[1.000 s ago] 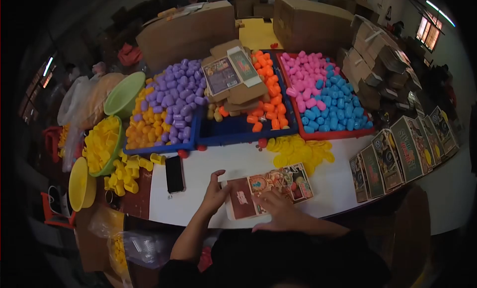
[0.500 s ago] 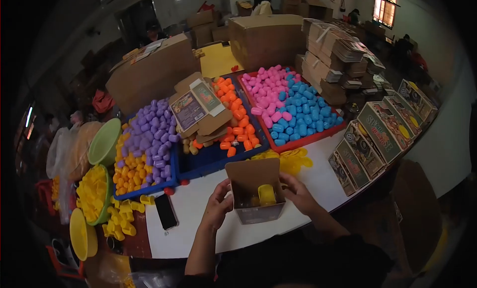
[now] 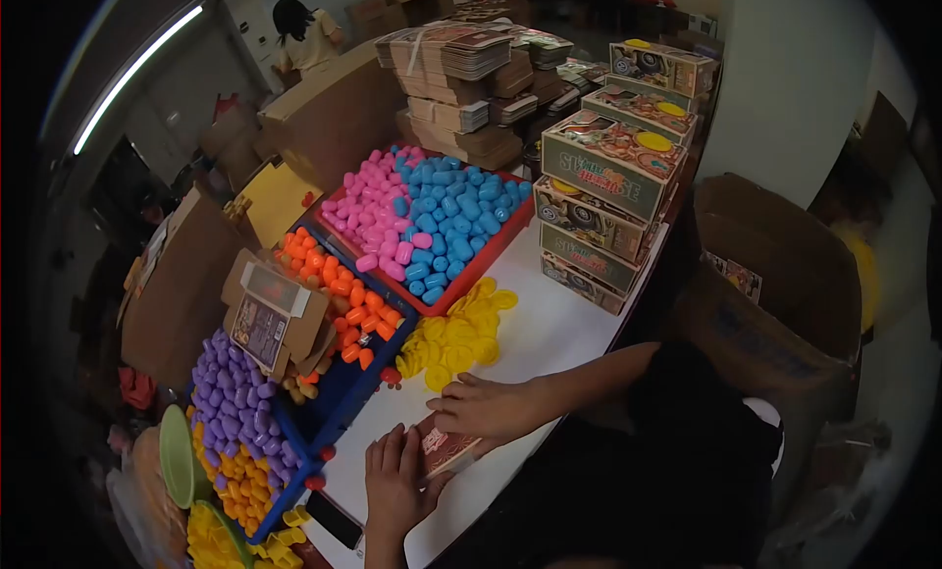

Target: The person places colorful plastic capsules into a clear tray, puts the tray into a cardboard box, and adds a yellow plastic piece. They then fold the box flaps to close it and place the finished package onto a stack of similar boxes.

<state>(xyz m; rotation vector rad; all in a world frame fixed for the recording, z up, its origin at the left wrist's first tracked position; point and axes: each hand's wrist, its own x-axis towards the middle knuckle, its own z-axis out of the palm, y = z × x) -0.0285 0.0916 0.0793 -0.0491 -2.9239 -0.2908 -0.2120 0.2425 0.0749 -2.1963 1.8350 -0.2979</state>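
Observation:
A small printed cardboard box (image 3: 446,449), its lid folded down, lies on the white tabletop before me. My left hand (image 3: 397,483) grips its near left side, with fingers along the edge and the thumb at the front. Across the far right part of the box rests my right hand (image 3: 491,410), fingers bent over its far edge and covering much of the top. Whatever is inside the box is hidden. Just beyond my right hand is a pile of yellow plastic discs (image 3: 456,338).
A red tray (image 3: 471,289) holds pink and blue capsules; a blue tray (image 3: 343,407) holds orange, purple and yellow ones. Finished-looking boxes (image 3: 603,172) stand stacked at right. A phone (image 3: 334,520) lies left. A large open carton (image 3: 775,324) stands right of the table.
The box was upright and open with a yellow cup inside; now its lid is down. My right hand has moved onto its top. My view has turned right.

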